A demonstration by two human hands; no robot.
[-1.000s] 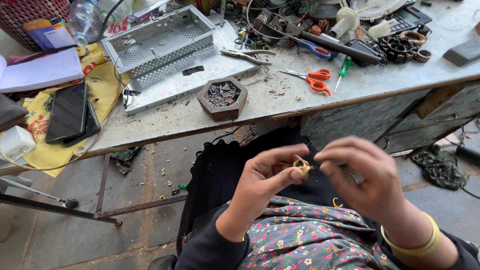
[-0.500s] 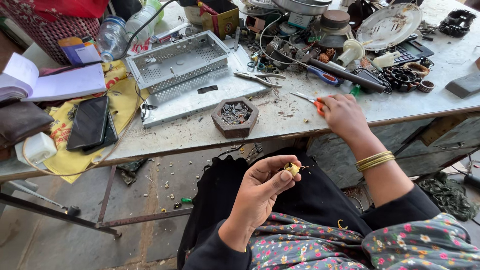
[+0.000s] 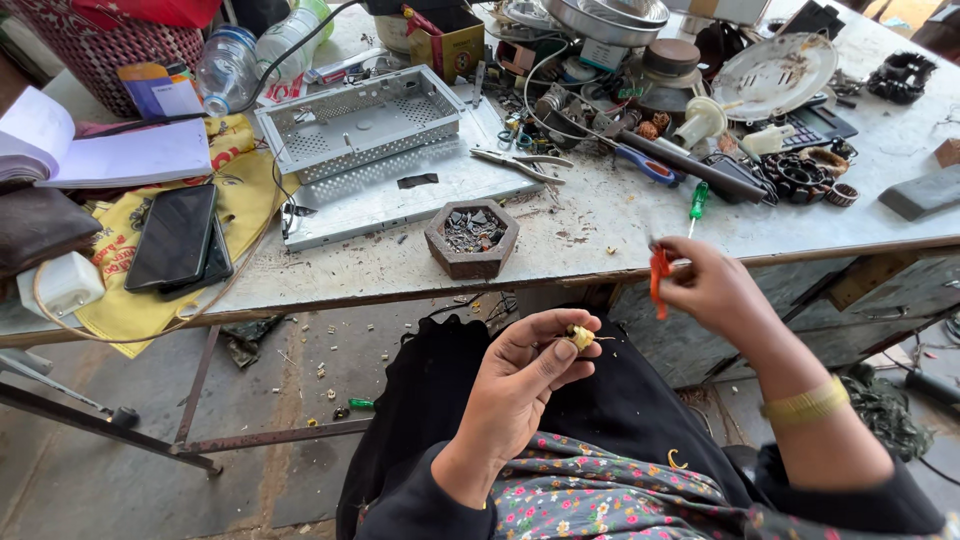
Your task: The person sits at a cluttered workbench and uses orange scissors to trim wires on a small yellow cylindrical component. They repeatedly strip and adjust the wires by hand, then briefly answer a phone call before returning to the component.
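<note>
coil (image 3: 581, 337) small, yellowish, pinched in left hand (image 3: 520, 385) fingertips over lap, below table (image 3: 600, 215) edge, raised for access. right hand (image 3: 715, 290) closed around orange scissors (image 3: 659, 278), lifted just off table edge, beside coil.

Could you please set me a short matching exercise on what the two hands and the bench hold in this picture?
Things:
1. left hand
2. right hand
3. hexagonal dish
4. black phone

Places or states:
a. lies on a yellow cloth
b. grips orange-handled scissors
c. pinches a small yellowish part over the lap
d. sits near the bench's front edge, filled with small dark bits

Pairs: 1-c, 2-b, 3-d, 4-a
</note>
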